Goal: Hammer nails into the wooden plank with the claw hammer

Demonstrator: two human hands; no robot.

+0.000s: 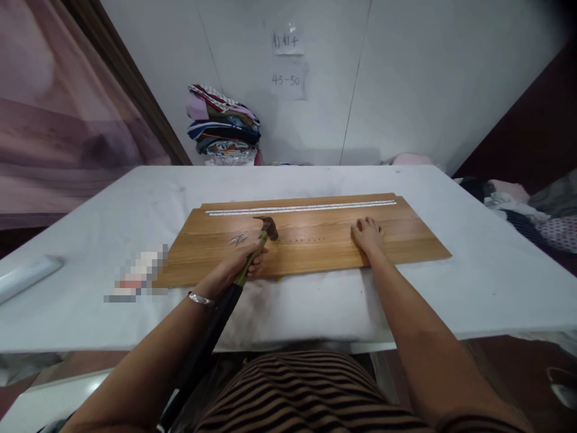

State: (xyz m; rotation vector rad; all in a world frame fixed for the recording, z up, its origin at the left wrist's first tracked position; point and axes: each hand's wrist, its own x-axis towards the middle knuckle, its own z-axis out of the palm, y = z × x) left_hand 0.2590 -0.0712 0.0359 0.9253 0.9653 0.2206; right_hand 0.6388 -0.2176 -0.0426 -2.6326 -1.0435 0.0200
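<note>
A claw hammer [269, 228] is gripped in my left hand [247, 260], my fingers wrapped round its handle close below the head. The head hovers over or touches a wooden board [311, 258], I cannot tell which. Just right of it, a row of small dark points [306, 239] runs across the wood; whether they are nail heads or holes is too small to tell. Left of the hammer lies a loose pile of nails [238, 240]. On the right part of the board, my right hand [368, 234] rests with fingers slightly bent and apart, holding nothing visible.
Two white strips [302, 208] with markings stretch along the board's far side. The white table [315, 313] carries a blurred-out item [139, 270] at left and a clear roll [29, 276]. Folded clothes [223, 126] are stacked by the back wall; more cloth [532, 210] lies at right.
</note>
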